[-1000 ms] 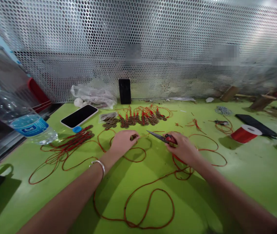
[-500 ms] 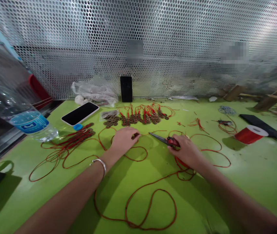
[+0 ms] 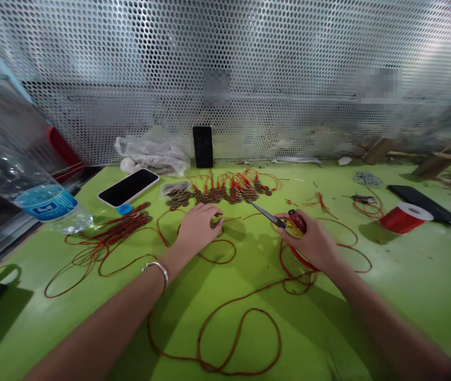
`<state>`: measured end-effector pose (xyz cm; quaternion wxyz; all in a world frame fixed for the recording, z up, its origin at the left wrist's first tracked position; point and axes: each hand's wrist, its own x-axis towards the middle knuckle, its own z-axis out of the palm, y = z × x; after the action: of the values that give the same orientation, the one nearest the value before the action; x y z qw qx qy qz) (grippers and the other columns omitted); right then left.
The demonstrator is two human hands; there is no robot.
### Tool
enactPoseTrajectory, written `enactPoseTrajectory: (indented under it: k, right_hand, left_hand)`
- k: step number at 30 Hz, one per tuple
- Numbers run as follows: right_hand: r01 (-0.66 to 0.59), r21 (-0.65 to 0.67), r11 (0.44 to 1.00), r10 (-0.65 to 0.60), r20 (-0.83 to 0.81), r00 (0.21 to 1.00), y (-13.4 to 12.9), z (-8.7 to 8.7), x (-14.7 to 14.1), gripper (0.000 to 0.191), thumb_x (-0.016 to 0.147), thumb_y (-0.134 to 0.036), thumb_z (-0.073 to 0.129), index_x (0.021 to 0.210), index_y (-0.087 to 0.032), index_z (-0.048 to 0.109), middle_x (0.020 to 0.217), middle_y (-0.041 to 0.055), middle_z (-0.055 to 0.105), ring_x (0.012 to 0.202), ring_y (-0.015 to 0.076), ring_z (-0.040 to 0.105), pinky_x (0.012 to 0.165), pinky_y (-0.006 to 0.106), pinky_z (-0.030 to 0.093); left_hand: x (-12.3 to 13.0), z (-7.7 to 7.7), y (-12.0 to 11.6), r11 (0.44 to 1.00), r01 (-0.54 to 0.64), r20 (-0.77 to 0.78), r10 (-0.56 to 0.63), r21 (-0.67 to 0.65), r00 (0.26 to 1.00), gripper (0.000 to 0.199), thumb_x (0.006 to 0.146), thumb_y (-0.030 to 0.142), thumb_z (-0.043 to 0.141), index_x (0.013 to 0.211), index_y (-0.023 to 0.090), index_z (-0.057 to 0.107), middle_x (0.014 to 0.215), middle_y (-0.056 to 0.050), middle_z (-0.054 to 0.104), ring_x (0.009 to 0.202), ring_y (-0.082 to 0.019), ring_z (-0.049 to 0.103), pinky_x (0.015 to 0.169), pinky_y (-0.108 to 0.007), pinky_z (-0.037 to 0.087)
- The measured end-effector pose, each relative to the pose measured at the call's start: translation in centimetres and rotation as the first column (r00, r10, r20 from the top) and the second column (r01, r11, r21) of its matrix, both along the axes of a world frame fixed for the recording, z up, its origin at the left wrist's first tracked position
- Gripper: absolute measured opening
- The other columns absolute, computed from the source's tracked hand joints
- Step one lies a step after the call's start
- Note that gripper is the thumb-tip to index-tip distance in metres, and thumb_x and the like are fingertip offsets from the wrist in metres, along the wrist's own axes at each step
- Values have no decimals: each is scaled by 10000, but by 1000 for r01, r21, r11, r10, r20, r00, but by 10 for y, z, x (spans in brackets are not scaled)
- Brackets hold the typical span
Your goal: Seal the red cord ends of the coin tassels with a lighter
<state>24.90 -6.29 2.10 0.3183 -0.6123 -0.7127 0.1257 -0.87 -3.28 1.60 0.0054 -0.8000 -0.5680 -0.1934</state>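
Note:
My left hand [image 3: 197, 228] is closed, thumb and index finger pinched at what looks like a bronze coin [image 3: 219, 218], mostly hidden by the fingers. A short end of red cord reaches right from those fingertips. In my right hand [image 3: 314, 241] is a pair of scissors [image 3: 267, 214] with red handles, blades pointing left and up; they look closed. Something yellow [image 3: 293, 228] shows by the handles, its kind unclear. Beneath both hands, long red cord [image 3: 245, 296] lies looped over the green table [image 3: 177, 323].
Strung coins [image 3: 233, 193] with red cords lie beyond my hands. To the left are a bundle of coins on cords [image 3: 130, 222], a phone [image 3: 129, 188] and a water bottle [image 3: 38, 190]. A red ribbon spool [image 3: 405, 218] and a black phone [image 3: 423, 203] lie right.
The scissors have moved right and turned, away from the cord they touched near my left fingers. A gap now shows between two cord ends there. My left hand stays nearly in place.

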Motion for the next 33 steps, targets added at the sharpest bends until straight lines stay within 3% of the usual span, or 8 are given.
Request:
enactPoseTrajectory:
  k: [4,7,12,16,23,28,31,33]
  right_hand:
    - [12,-16,1000,-12,-12,1000,3,3,6,185,727,-314,566,857,-188,601,775,21,653,599,149,533,571,245,359]
    - [15,-24,1000,-13,67,998,5,0,8,159,718,-319,566,800,-183,580,693,12,615,563,142,496,544,240,335]
    - [-25,-27,999,29,161,987,7,-5,9,162,723,-323,544,811,-189,571,668,9,588,589,155,500,539,237,316]
    - [-6,-6,1000,7,219,976,10,-6,18,147,726,-333,537,773,-195,521,685,22,580,636,174,515,573,251,331]
    - [117,64,991,-132,340,931,23,-9,44,145,723,-323,526,729,-207,439,686,40,574,644,196,524,578,270,328]
    - [157,3,988,-145,413,899,29,-16,57,162,724,-316,554,767,-196,454,747,64,597,714,218,558,609,279,345]
    - [152,-67,986,-104,462,881,25,-16,57,217,769,-395,533,765,-196,446,751,74,593,712,234,557,591,290,337]
    - [192,2,981,-172,448,877,20,-10,49,302,787,-493,500,770,-196,450,799,101,597,764,264,555,594,306,336]
  left_hand:
    - [11,5,2,1000,20,-44,-20,-8,999,190,841,285,506,930,200,651,969,-55,674,933,-231,583,865,-365,438]
    - [24,7,7,997,40,-100,-47,-64,994,181,834,274,535,932,178,654,960,-70,673,930,-244,587,829,-362,446]
    - [33,3,13,994,50,-141,-64,-102,988,159,845,188,492,828,151,646,884,-84,664,872,-238,589,780,-346,445]
    - [32,0,12,995,33,-136,-46,-93,990,167,864,192,449,862,160,612,914,-76,643,881,-218,576,789,-328,439]
    - [34,-1,8,998,30,-31,-32,-64,999,138,859,209,456,871,176,590,915,-60,626,849,-201,567,779,-323,443]
    - [30,-3,9,1000,1,66,-1,-11,998,119,843,211,476,867,191,590,920,-43,629,845,-191,577,760,-302,450]
    - [29,-3,9,998,-17,115,24,-59,993,119,836,234,485,850,192,595,879,-41,653,801,-194,593,726,-305,457]
    - [29,-4,8,997,-25,174,38,-78,984,128,833,251,486,845,191,599,855,-41,667,770,-190,600,706,-303,460]
